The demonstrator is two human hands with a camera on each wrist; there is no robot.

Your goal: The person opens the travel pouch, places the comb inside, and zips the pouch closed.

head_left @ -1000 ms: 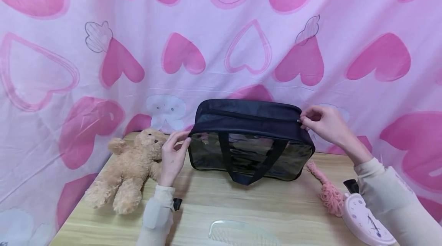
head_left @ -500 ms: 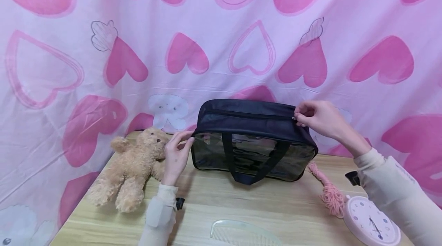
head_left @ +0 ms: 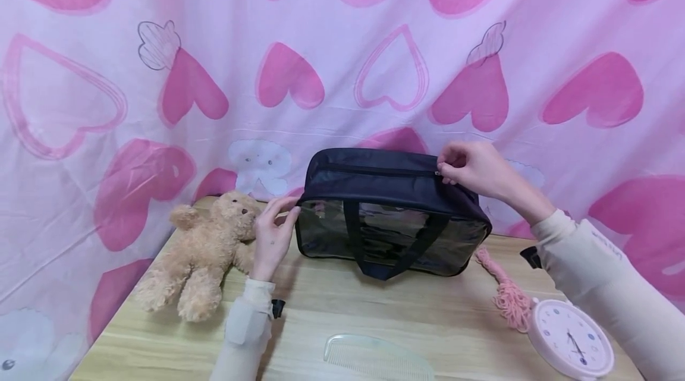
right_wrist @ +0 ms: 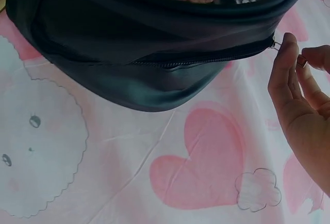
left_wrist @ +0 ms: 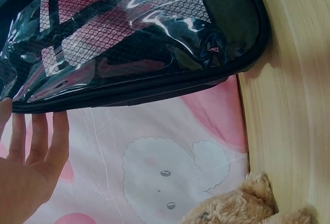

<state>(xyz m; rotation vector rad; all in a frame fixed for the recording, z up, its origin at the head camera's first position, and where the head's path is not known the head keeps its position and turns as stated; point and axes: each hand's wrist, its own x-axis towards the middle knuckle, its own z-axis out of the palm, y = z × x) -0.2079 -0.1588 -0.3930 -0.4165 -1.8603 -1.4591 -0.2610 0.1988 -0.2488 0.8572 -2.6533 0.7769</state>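
A black bag (head_left: 326, 232) with a see-through front stands upright on the table, its strap handle (head_left: 386, 271) hanging down the front. My left hand (head_left: 273, 238) grips the bag's upper left corner; in the left wrist view that hand (left_wrist: 36, 167) has its thumb on one side of the edge and fingers on the other. Along the top runs a zipper (head_left: 374, 170). My right hand (head_left: 473, 170) pinches the zipper pull (right_wrist: 277, 44), partly hidden by the fingertips. In the right wrist view, the right hand (right_wrist: 304, 100) is beside the zipper's end.
A tan teddy bear (head_left: 200, 256) lies left of the bag, close to my left hand. A pale comb (head_left: 374, 357) is at the table's front edge. On the right are a pink yarn bundle (head_left: 511, 304) and a pink clock (head_left: 569, 336), near my right sleeve. A heart-patterned curtain (head_left: 291, 75) hangs behind.
My right hand has drawn the zipper pull leftward along the bag's top, away from the right end. The left hand has kept its grip on the corner. The view has shifted slightly.
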